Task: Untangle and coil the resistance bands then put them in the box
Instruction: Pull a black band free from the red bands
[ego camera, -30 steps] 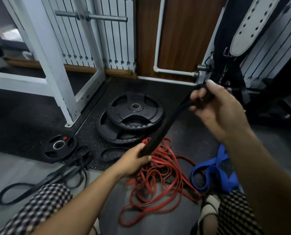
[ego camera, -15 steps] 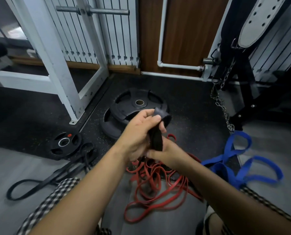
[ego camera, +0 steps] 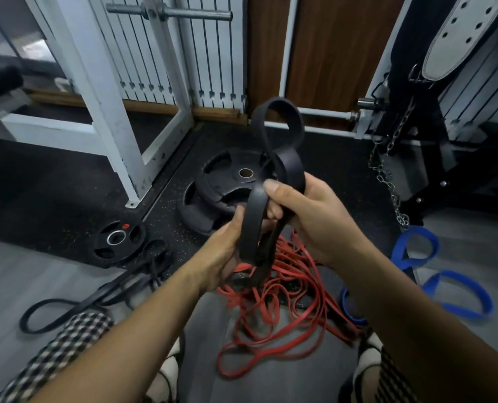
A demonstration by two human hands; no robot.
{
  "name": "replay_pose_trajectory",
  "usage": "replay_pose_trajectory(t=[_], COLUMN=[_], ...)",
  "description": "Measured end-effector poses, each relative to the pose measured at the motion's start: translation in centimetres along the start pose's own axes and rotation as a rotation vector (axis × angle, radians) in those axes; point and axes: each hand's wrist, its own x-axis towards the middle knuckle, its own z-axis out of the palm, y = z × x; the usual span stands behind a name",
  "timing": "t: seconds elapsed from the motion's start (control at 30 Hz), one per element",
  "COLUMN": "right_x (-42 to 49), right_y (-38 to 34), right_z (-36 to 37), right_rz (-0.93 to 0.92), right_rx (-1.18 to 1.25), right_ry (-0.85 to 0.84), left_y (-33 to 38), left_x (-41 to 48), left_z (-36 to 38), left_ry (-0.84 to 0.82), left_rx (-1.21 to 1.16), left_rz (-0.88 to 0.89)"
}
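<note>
Both hands hold a wide black band (ego camera: 250,225) folded into loops above the floor. The left hand (ego camera: 221,254) curls round its lower strands, and the right hand (ego camera: 314,219) pinches the upper loops, thumb on top. Tangled red bands (ego camera: 305,269) lie on the floor beneath, with a blue band (ego camera: 432,245) to the right.

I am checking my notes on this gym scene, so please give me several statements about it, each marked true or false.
1. Both the left hand and the right hand grip the black resistance band. True.
2. The red bands lie coiled inside a box. False: they lie tangled on the floor.
3. A blue band lies on the floor at the person's right. True.
4. The small weight plate rests on the large weight plates. False: it lies apart, to their left.
</note>
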Motion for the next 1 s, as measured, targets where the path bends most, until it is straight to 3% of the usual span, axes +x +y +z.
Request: replay_pose_trajectory(t=[0.13, 0.23, 0.33, 0.43, 0.6, 0.73, 0.8, 0.87, 1.0], right_x=[0.1, 0.6, 1.0, 1.4, 0.7, -0.3, -0.6, -0.6, 0.2], right_y=[-0.7, -0.4, 0.2, 1.4, 3.6, 6.8, 8.8, 10.2, 9.8], right_z=[-0.7, -2.3, -3.9, -5.3, -5.8, -3.6, -2.5, -1.5, -1.0], right_rz=[0.013, 0.055, 0.104, 0.189, 0.383, 0.382, 0.399, 0.377, 0.162], right_rx=[0.136, 0.288, 0.336, 0.353, 0.136, -0.141, -0.166, -0.262, -0.605], right_ry=[0.144, 0.266, 0.352, 0.417, 0.171, -0.302, -0.303, -0.165, -0.104], left_y=[-1.1, -1.5, -1.1, -0.4, 1.0, 2.8, 3.2, 3.4, 4.6], left_x=[0.1, 0.2, 0.6, 0.7, 0.5, 0.6, 0.5, 0.3, -0.3], left_z=[0.0, 0.5, 0.4, 1.0, 2.1, 2.1, 1.9, 1.6, 0.0], left_ry=[-0.03, -0.023, -0.004, -0.031, 0.079, 0.154, 0.189, 0.213, 0.247], left_rx=[0.128, 0.037, 0.049, 0.246, 0.192, -0.006, -0.107, -0.24, -0.346], left_rz=[-0.068, -0.131, -0.084, 0.0, 0.105, 0.135, 0.147, 0.132, 0.15])
